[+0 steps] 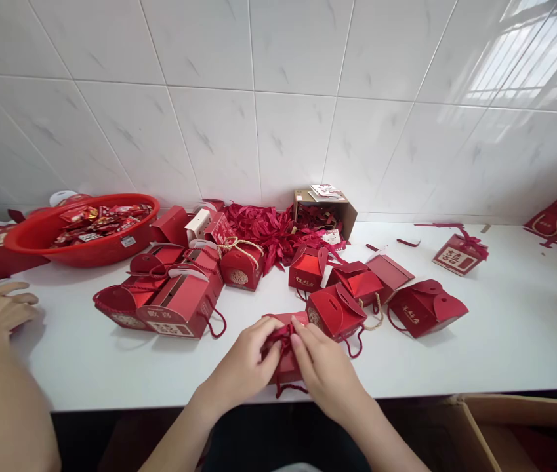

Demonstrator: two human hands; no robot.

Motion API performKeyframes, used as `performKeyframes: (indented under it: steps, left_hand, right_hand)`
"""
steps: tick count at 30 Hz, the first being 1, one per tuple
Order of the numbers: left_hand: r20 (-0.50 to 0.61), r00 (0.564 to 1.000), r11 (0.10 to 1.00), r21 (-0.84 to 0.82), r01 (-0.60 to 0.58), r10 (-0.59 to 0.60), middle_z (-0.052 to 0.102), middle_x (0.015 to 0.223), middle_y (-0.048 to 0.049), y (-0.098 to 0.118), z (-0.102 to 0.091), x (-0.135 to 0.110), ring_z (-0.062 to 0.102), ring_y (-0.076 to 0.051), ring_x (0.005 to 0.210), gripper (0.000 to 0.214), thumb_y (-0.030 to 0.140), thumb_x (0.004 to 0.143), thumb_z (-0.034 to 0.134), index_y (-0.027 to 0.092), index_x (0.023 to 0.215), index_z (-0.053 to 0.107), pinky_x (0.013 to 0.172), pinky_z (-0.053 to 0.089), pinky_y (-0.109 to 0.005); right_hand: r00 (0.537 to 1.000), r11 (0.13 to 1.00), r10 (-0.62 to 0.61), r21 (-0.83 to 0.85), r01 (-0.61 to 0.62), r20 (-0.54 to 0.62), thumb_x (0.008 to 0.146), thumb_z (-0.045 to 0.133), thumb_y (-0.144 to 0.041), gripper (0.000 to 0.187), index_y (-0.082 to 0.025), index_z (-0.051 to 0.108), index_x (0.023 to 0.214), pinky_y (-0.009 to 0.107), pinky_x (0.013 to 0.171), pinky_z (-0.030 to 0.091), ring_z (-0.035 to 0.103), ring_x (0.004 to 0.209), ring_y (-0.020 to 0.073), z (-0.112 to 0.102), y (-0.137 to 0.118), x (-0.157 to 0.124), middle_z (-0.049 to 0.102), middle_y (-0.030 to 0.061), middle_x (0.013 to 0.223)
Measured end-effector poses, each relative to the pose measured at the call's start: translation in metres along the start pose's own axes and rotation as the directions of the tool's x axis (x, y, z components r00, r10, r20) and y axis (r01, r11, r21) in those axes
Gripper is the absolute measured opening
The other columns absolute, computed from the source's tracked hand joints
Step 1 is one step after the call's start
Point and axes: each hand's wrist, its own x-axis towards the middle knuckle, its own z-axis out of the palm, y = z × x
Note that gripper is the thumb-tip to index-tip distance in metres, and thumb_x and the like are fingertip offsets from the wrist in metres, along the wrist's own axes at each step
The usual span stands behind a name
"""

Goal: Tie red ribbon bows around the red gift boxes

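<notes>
A small red gift box [288,368] stands at the table's front edge, a dark red cord handle hanging from its near side. Both my hands meet over its top. My left hand [245,354] has thumb and fingers pinched on a dark red ribbon [283,335]. From the other side my right hand [325,364] presses its fingertips together on the same ribbon. The fingers hide much of the ribbon and box top. Just beyond my right hand sits another red gift box [338,311] with a gold emblem.
A red basin [22,244] of wrapped packets stands at the left. Several red boxes [180,305] cluster left of centre. Behind lie a ribbon heap [263,229] and a cardboard box [350,213]. A co-worker's hand [0,308] rests at far left. An open carton [475,432] sits below right.
</notes>
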Motion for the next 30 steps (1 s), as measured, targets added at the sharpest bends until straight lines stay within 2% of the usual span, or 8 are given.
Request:
performKeyframes:
  steps: [6,11,15,19,22,24,26,30]
  left_hand:
    - [-0.308,0.928,0.961,-0.238,0.139,-0.210,0.028,0.059,0.0096,-0.041,-0.015,-0.006,0.034,-0.008,0.050,0.024,0.039,0.083,0.057,0.022,0.097,0.046,0.050,0.031,-0.019]
    - [-0.367,0.885,0.956,-0.174,0.238,-0.287,0.034,0.054,0.0081,-0.074,-0.026,-0.015,0.038,-0.010,0.048,0.027,0.043,0.074,0.065,0.020,0.084,0.057,0.049,0.031,-0.021]
    - [-0.271,0.911,0.950,-0.089,0.299,-0.312,0.054,0.062,0.0001,-0.086,-0.027,-0.019,0.051,-0.016,0.062,0.036,0.051,0.079,0.055,0.018,0.068,0.062,0.058,0.038,-0.024]
    - [-0.230,0.905,0.933,-0.059,0.354,-0.358,0.049,0.054,0.0027,-0.087,-0.035,-0.013,0.045,-0.014,0.054,0.038,0.051,0.079,0.051,0.017,0.071,0.064,0.052,0.033,-0.023]
    - [0.121,0.918,0.924,-0.013,0.382,-0.378,0.033,0.045,0.0081,-0.076,-0.049,-0.007,0.029,-0.009,0.045,0.029,0.043,0.069,0.066,0.016,0.078,0.071,0.046,0.024,-0.020]
    - [0.472,0.829,0.935,-0.022,0.353,-0.301,0.030,0.045,0.0085,-0.064,-0.054,-0.005,0.024,-0.008,0.046,0.032,0.042,0.065,0.072,0.016,0.083,0.075,0.047,0.024,-0.020]
    - [0.634,0.758,0.949,-0.121,0.292,-0.152,0.033,0.046,0.0071,-0.051,-0.054,-0.005,0.026,-0.008,0.048,0.041,0.050,0.066,0.072,0.015,0.086,0.076,0.050,0.029,-0.021]
    - [0.466,0.883,0.943,-0.265,0.203,-0.059,0.037,0.048,0.0045,-0.036,-0.037,-0.010,0.035,-0.009,0.048,0.055,0.061,0.083,0.049,0.013,0.061,0.066,0.064,0.040,-0.023]
  right_hand:
    - [0.962,0.958,0.188,0.254,-0.135,-0.199,0.093,0.045,-0.036,0.030,-0.017,0.060,0.111,0.024,0.052,0.045,0.052,0.054,0.0148,-0.012,0.049,-0.010,0.052,-0.0012,0.061]
    - [0.921,0.949,0.257,0.255,-0.183,-0.294,0.090,0.052,-0.038,0.023,-0.020,0.056,0.103,0.024,0.051,0.041,0.047,0.052,0.0133,-0.023,0.084,-0.022,0.044,-0.0045,0.059]
    - [0.947,0.968,0.204,0.195,-0.158,-0.248,0.089,0.052,-0.037,0.018,-0.021,0.054,0.099,0.024,0.056,0.042,0.048,0.057,0.0133,-0.032,0.088,-0.026,0.047,-0.0035,0.063]
    - [0.993,0.989,0.027,0.148,-0.010,-0.112,0.086,0.058,-0.036,0.017,-0.021,0.050,0.082,0.023,0.057,0.041,0.046,0.062,0.0129,-0.047,0.081,-0.029,0.049,-0.0001,0.073]
    - [0.997,0.994,-0.081,0.068,0.082,-0.006,0.084,0.059,-0.032,0.025,-0.020,0.050,0.064,0.023,0.059,0.039,0.047,0.065,0.0132,-0.054,0.075,-0.028,0.046,0.0008,0.072]
    - [0.999,0.999,-0.019,-0.030,0.018,-0.040,0.082,0.061,-0.032,0.028,-0.019,0.055,0.058,0.024,0.056,0.036,0.045,0.060,0.0124,-0.049,0.070,-0.024,0.046,0.0006,0.068]
    - [0.978,0.993,0.086,-0.063,-0.099,-0.188,0.082,0.061,-0.034,0.030,-0.019,0.059,0.056,0.024,0.053,0.032,0.041,0.053,0.0114,-0.036,0.063,-0.018,0.046,-0.0003,0.060]
    - [0.929,0.976,0.193,0.161,-0.148,-0.315,0.086,0.054,-0.042,0.051,-0.017,0.041,0.043,0.025,0.048,0.025,0.030,0.047,0.0091,-0.007,0.046,-0.009,0.031,-0.0036,0.048]
